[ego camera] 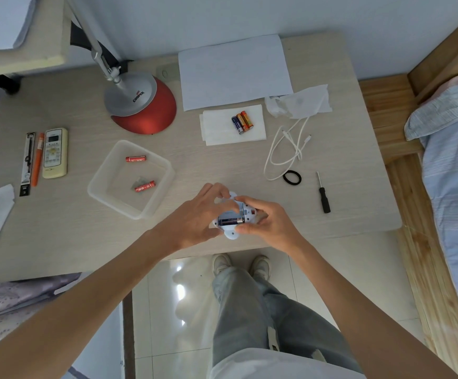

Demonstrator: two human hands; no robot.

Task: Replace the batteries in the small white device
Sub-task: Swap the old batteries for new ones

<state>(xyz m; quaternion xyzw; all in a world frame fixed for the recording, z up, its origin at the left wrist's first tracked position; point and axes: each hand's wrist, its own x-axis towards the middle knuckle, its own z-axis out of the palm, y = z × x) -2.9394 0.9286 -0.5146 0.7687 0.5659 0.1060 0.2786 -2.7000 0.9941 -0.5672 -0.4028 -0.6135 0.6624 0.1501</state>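
White device (232, 234) pinched between left hand (195, 217) and right hand (269, 222) — tray (118, 184) holds two red batteries (135, 159).

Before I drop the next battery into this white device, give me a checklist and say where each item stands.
1. Steady hold: left hand and right hand both grip the white device: ok.
2. Compartment open, with no cover over it: ok.
3. First cell seated: one dark battery lies in the slot nearer the person: ok.
4. Its polarity: the markings are too small to read: cannot tell.
5. Spares at hand: three batteries lie on the tissue: ok.
6. Free hand to fetch one: both are on the device: not ok.
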